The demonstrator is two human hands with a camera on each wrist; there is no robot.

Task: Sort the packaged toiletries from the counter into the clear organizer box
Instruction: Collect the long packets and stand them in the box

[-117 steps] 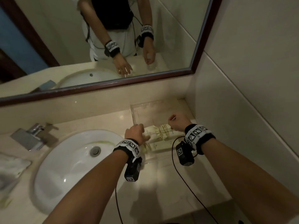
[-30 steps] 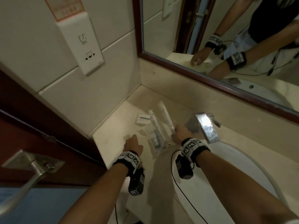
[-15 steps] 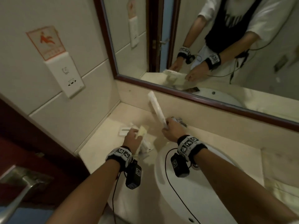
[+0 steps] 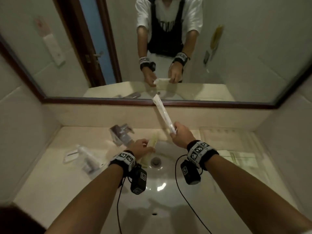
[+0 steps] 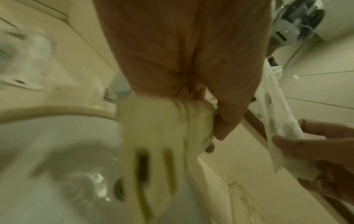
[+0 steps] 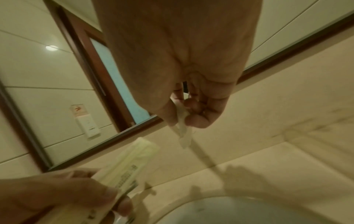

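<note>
R hand (image 4: 181, 135) holds long white packet (image 4: 163, 114) over sink (image 4: 162, 188); L hand (image 4: 141, 147) grips yellowish packet (image 4: 152, 142).

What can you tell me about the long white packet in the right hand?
The long white packet is a narrow, sealed wrapper, papery or plastic, with something slim inside. The right hand pinches its lower end, so it sticks up, tilted toward the mirror, above the sink. Nothing else touches it.

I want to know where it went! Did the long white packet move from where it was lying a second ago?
Yes. The long white packet lay on the counter left of the faucet; now the right hand holds it up over the sink, right of the faucet.
</note>
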